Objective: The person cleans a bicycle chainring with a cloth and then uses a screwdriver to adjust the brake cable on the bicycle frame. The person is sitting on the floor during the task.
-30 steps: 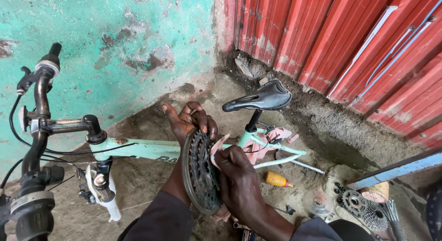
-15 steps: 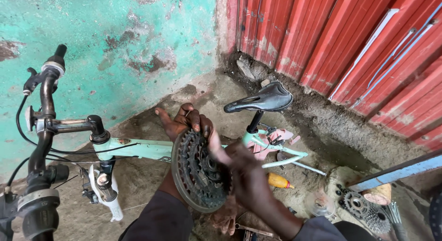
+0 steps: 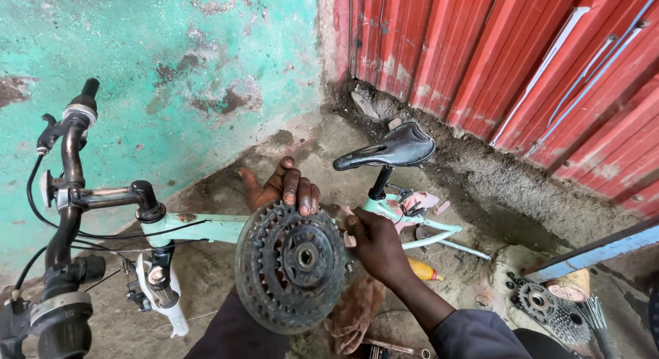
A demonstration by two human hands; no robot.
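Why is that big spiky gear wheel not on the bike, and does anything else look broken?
The gear cluster is off the mint-green bike, gripped by the left hand and right hand. Another loose gear cluster lies on the ground. The turquoise wall's paint is peeling.

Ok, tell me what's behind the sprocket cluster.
Behind the sprocket cluster runs the mint bike frame, with left hand fingers over the top teeth. The frame's middle stretch and the left palm are covered.

The toothed sprocket cluster (image 3: 292, 266) is dark grey and grimy, its rings stepped in rows, above a brown rag (image 3: 357, 311). The bicycle frame (image 3: 213, 228) is pale mint green with a black saddle (image 3: 391, 147) and black handlebars (image 3: 68, 194). The wall (image 3: 171, 77) is patchy turquoise, the corrugated sheet (image 3: 494, 57) red
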